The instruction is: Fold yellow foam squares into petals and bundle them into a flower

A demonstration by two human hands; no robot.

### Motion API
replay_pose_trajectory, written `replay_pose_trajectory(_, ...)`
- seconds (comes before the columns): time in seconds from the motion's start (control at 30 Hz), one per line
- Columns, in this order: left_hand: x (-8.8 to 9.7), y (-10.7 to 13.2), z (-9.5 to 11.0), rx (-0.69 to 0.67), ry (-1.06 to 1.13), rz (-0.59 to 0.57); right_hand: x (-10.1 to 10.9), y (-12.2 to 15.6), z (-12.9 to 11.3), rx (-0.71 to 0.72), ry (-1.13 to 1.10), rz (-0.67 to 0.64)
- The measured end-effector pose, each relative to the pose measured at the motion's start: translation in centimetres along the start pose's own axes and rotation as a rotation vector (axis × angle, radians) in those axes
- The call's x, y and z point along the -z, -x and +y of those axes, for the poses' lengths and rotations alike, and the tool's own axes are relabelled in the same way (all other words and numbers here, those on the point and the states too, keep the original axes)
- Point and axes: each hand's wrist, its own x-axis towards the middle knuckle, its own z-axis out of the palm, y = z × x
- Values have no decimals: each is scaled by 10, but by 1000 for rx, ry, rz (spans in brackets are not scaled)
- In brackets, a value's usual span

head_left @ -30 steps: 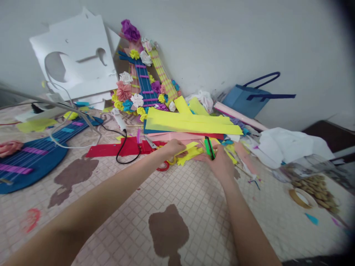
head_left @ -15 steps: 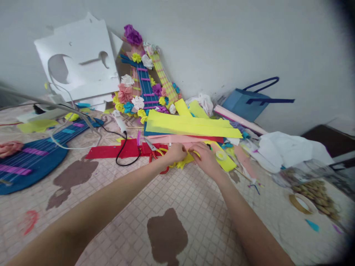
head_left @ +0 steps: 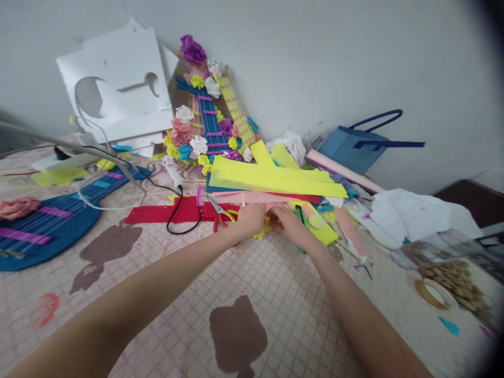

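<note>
Both hands are close together at the middle of the table, over a small piece of yellow crepe paper point(head_left: 262, 231). My left hand point(head_left: 252, 219) is closed with its fingers on the paper. My right hand point(head_left: 289, 227) is bent over the paper's other side, fingers pinched; the fingertips are partly hidden. Just left of them lie scissors point(head_left: 216, 206) with red and yellow handles, on red paper strips point(head_left: 157, 213). Long yellow sheets point(head_left: 271, 177) are stacked behind the hands. Beside my right hand are a green tool point(head_left: 301, 216) and a small tape roll point(head_left: 316, 221).
A blue paper guitar point(head_left: 74, 223) lies at left, near a white glue gun point(head_left: 172, 172) and its black cord. Flower-trimmed guitars point(head_left: 210, 121) and cut white board point(head_left: 118, 94) lean on the wall. At right are a blue bag point(head_left: 352, 149), brown tape point(head_left: 435, 294) and peanuts point(head_left: 459, 283).
My hands have turned inward and drawn slightly closer around the yellow paper, and less of it shows. The green tool by my right hand is now uncovered. The view has shifted a little.
</note>
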Motion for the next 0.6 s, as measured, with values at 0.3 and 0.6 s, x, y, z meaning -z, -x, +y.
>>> replay_pose_trajectory(0.3,0,7,-25,-136,21,113,13,-28,-1,19,80,-262)
replay_pose_trajectory(0.6,-4,57,-50,-330,68,202,23,-45,-8,43,37,-452)
